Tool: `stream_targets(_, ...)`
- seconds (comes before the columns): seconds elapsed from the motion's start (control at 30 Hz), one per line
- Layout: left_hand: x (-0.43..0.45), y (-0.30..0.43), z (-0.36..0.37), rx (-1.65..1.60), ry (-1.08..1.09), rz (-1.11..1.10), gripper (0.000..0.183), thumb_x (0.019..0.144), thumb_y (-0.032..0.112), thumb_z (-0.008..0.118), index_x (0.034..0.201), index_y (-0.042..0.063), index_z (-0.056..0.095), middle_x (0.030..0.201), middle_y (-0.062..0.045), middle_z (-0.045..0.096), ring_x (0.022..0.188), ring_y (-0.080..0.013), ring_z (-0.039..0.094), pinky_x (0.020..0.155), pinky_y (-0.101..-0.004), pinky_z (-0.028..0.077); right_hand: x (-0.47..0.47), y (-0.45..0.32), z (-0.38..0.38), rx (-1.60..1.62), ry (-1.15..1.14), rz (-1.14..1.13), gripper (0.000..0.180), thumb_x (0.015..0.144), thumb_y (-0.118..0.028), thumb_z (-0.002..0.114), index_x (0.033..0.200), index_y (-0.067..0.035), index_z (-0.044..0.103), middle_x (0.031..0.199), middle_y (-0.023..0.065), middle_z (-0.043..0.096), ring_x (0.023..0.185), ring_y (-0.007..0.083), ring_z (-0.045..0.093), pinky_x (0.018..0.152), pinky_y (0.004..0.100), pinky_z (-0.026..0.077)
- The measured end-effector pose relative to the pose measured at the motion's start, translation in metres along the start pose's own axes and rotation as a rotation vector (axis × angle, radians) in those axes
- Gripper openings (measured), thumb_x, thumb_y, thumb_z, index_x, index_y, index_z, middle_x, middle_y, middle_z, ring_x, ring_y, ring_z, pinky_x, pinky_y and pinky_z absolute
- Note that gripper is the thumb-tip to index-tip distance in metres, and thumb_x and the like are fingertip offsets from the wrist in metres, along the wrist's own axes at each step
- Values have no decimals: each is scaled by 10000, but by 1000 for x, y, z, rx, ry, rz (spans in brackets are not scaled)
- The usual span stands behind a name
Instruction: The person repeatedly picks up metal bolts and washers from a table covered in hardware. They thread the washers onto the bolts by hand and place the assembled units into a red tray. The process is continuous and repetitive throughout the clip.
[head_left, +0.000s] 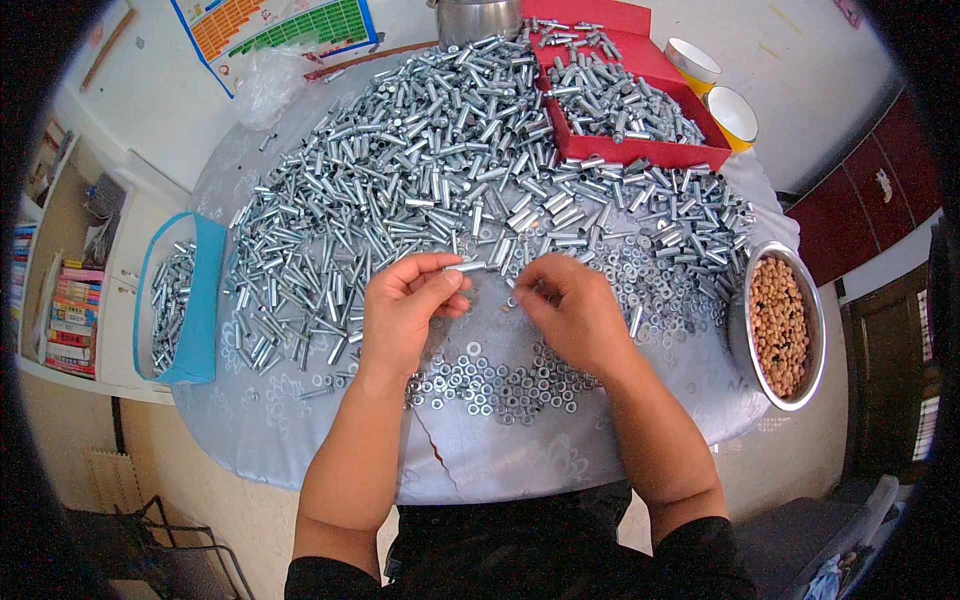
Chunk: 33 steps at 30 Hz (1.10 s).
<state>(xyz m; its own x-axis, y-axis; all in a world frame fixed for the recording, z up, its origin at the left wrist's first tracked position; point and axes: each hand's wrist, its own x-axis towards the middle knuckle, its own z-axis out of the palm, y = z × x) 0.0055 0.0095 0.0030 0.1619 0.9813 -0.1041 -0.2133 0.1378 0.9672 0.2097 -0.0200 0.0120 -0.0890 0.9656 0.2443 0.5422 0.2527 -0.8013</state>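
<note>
Between the thumb and fingers of my left hand (412, 304) is a small metal sleeve (466, 267), lying roughly sideways. My right hand (574, 307) is a little to the right, blurred, its fingers curled; whether it holds anything cannot be told. Beyond both hands a large heap of metal sleeves and bolts (420, 157) covers much of the table. Loose washers (652, 277) are spread to the right of my right hand. Closer to me, a patch of metal nuts or washers (517, 390) lies between my forearms.
A blue box (201, 300) of metal parts stands at left, a red box (637, 154) of sleeves at back right. A steel bowl (819, 352) with brown nuts or beans sits at the right edge. Two yellow-and-white bowls (731, 112), a metal pot (480, 22) and a plastic bag (266, 86) are farther back.
</note>
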Motion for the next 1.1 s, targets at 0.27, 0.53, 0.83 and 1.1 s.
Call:
stream_targets(0.27, -2, 2, 5, -6, -63, -30, 218, 858, 53, 632, 1064, -19, 642, 895, -127, 698, 673, -149, 653, 612, -266, 547, 3, 2, 11, 627, 90, 244, 110, 830, -22, 666, 931, 10, 635, 848, 57, 681, 738, 104, 628, 670, 237, 506)
stream_targets(0.53, -4, 3, 6, -6, -80, -20, 217, 859, 54, 636, 1064, -16, 647, 892, -129, 699, 673, -150, 655, 609, -263, 546, 2, 3, 10, 566, 27, 220, 162, 802, -9, 706, 947, 4, 635, 899, 54, 672, 754, 86, 608, 683, 227, 497)
stream_targets(0.83, -6, 1, 5, 17, -168, -41, 229, 863, 46, 641, 1077, -35, 647, 879, -140, 695, 697, -166, 669, 615, -268, 554, 2, -2, -1, 499, -66, 214, 192, 825, -96, 717, 987, 0, 683, 852, 49, 679, 747, 81, 598, 671, 227, 482)
stream_targets(1.1, -7, 6, 9, 0, -145, -82, 244, 876, 72, 634, 1092, -42, 641, 894, -147, 695, 689, -171, 673, 609, -268, 555, 2, -2, -1, 461, -38, 194, 232, 837, -159, 708, 1011, -6, 688, 855, 66, 691, 740, 121, 610, 675, 261, 492)
